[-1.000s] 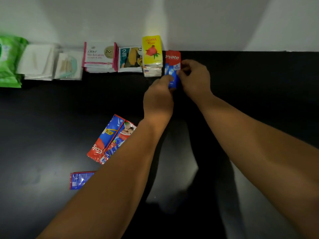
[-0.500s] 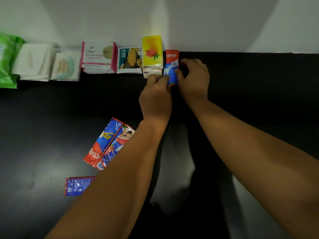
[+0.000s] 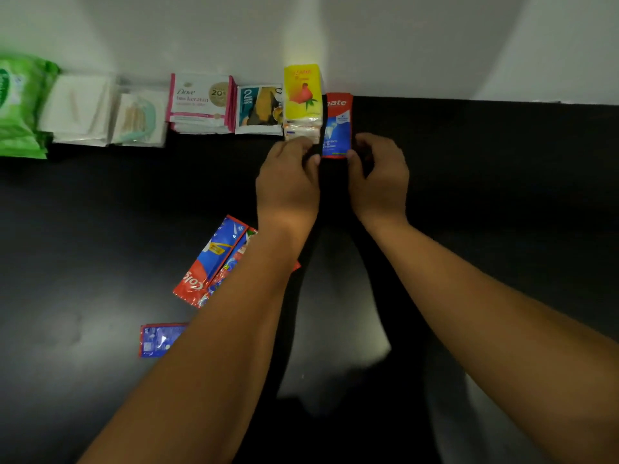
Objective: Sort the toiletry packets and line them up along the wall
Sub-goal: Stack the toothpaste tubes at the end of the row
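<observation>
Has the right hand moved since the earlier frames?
Yes. The right hand has drawn back from the wall, toward the person: it now sits by the near corner of the Colgate packet, not alongside it.

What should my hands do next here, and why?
Probably draw the left hand back to the two loose toothpaste packets: the Colgate packet already lies in the row at the wall, beside the yellow packet, and those lie apart from it.
</observation>
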`<state>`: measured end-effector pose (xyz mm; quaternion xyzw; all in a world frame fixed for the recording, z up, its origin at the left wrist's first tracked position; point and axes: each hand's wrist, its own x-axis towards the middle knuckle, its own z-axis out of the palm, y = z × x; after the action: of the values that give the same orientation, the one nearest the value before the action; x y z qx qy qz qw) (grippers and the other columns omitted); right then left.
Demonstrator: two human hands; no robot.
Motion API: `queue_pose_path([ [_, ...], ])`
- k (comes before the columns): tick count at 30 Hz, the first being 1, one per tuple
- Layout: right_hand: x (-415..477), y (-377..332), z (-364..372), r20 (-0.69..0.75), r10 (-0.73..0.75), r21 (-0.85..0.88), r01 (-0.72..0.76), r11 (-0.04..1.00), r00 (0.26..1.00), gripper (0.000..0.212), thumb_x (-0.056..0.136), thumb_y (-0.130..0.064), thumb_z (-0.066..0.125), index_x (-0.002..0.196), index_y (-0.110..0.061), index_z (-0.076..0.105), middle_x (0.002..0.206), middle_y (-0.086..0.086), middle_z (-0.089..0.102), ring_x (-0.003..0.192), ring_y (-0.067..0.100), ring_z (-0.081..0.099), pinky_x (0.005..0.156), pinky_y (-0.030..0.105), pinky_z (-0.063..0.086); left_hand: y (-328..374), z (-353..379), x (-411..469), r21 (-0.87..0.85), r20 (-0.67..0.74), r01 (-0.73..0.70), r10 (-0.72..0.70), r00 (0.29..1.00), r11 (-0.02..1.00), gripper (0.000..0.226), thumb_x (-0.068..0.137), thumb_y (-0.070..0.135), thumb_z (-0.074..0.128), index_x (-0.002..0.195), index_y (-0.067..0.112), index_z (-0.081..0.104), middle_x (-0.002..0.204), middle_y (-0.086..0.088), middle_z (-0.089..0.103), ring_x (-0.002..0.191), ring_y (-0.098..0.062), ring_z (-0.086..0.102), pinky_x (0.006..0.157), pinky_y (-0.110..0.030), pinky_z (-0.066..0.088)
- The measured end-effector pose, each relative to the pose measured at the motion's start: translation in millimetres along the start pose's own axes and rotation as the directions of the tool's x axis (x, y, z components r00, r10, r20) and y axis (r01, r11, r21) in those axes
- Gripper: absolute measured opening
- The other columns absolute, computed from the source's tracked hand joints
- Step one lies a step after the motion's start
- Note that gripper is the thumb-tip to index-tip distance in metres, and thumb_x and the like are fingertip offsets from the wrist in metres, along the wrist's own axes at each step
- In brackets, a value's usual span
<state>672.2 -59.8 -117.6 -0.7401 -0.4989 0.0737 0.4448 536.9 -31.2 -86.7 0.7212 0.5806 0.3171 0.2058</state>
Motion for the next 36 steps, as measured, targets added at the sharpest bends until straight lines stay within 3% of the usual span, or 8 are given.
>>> queue_pose_path([
  [3,-32,-17,-2,0.121,0.060,0.000,-0.061,0.998,0.991,0.025,0.092,-0.021,0.061,0.114,-0.013,0.066,0.113,0.003,0.065,0.104,0.016,0.058,0.090,0.026,0.047,-14,-35,-15,0.029,0.106,0.035,-0.038,0.994,0.999,0.028,0.100,0.024,0.056,0.125,0.017,0.064,0.120,-0.003,0.065,0.110,-0.015,0.061,0.090,-0.020,0.041],
  [9,-89,-53,4,0.302,-0.140,0.123,0.107,0.987,0.943,0.026,0.088,-0.020,0.066,0.111,-0.007,0.070,0.111,0.008,0.068,0.113,0.020,0.058,0.100,0.027,0.043,-58,-102,-55,0.102,0.213,0.037,-0.058,0.975,0.994,0.023,0.093,0.014,0.066,0.115,0.012,0.070,0.110,-0.007,0.068,0.096,-0.020,0.066,0.088,-0.036,0.054],
  [15,-106,-83,19,0.400,-0.234,0.091,0.216,0.972,0.886,0.032,0.086,-0.023,0.067,0.115,-0.010,0.068,0.114,0.005,0.066,0.111,0.023,0.056,0.097,0.033,0.045,-84,-136,-81,0.292,0.314,0.175,-0.268,0.911,0.940,0.043,0.081,0.021,0.080,0.121,0.018,0.065,0.111,-0.004,0.060,0.096,-0.021,0.060,0.079,-0.030,0.043],
  [20,-103,-105,35,0.504,-0.245,-0.037,0.304,0.952,0.828,0.044,0.082,-0.030,0.071,0.123,-0.013,0.064,0.121,0.005,0.064,0.117,0.026,0.053,0.100,0.041,0.044,-84,-137,-88,0.325,0.295,0.240,-0.339,0.893,0.915,0.056,0.081,0.025,0.080,0.132,0.018,0.059,0.116,-0.006,0.060,0.101,-0.023,0.060,0.085,-0.033,0.045],
  [26,-100,-112,40,0.565,-0.214,-0.099,0.323,0.941,0.797,0.058,0.082,-0.030,0.073,0.135,-0.019,0.054,0.131,0.000,0.060,0.126,0.022,0.046,0.104,0.039,0.036,-85,-141,-79,0.317,0.384,0.340,-0.448,0.807,0.885,0.034,0.081,0.031,0.081,0.107,0.019,0.064,0.091,0.003,0.064,0.084,-0.014,0.062,0.068,-0.027,0.044],
  [30,-93,-110,31,0.520,-0.170,0.026,0.183,0.983,0.837,0.055,0.084,-0.022,0.073,0.136,-0.015,0.055,0.128,0.004,0.062,0.122,0.020,0.051,0.103,0.038,0.042,-78,-145,-75,0.246,0.357,0.315,-0.388,0.849,0.916,0.014,0.093,0.029,0.068,0.103,0.022,0.061,0.091,0.005,0.064,0.083,-0.010,0.063,0.060,-0.023,0.044],
  [33,-85,-107,23,0.406,-0.048,0.190,-0.033,0.981,0.913,0.054,0.085,-0.023,0.073,0.135,-0.013,0.055,0.120,0.002,0.065,0.112,0.015,0.057,0.095,0.028,0.047,-65,-141,-68,0.049,0.259,0.305,-0.307,0.916,0.951,0.005,0.094,0.028,0.066,0.095,0.024,0.064,0.080,0.012,0.064,0.077,-0.003,0.065,0.060,-0.020,0.047],
  [36,-74,-102,11,0.398,0.100,0.353,-0.253,0.901,0.912,0.038,0.088,-0.023,0.071,0.124,-0.010,0.063,0.110,-0.001,0.071,0.098,0.007,0.065,0.085,0.023,0.052,-45,-123,-57,-0.175,0.203,0.275,-0.239,0.950,0.945,0.008,0.092,0.028,0.069,0.093,0.021,0.070,0.079,0.007,0.071,0.073,-0.007,0.068,0.067,-0.027,0.055],
])
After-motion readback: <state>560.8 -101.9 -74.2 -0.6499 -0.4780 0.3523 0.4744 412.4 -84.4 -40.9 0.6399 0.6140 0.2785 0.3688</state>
